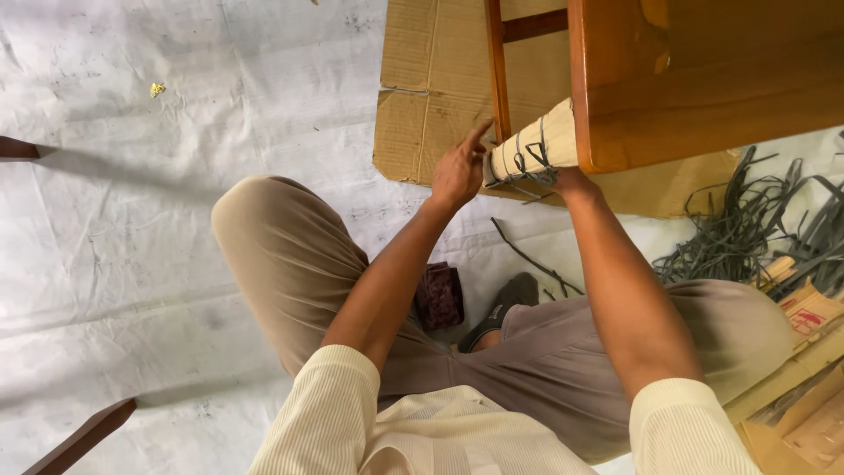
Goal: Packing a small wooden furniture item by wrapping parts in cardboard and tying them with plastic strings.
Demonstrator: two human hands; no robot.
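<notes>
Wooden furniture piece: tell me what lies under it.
A flattened cardboard sheet lies under the wooden furniture piece, on white floor covering. The wood hides the cardboard's middle; the right hand is mostly hidden beneath the wrapped leg.

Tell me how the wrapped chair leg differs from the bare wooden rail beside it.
The wrapped chair leg is pale, thick and bound with grey strips; the bare wooden rail is reddish-brown, thin and uncovered. The left hand touches the leg's end, and the right hand sits under it; nothing touches the rail. Both belong to one wooden frame.
</notes>
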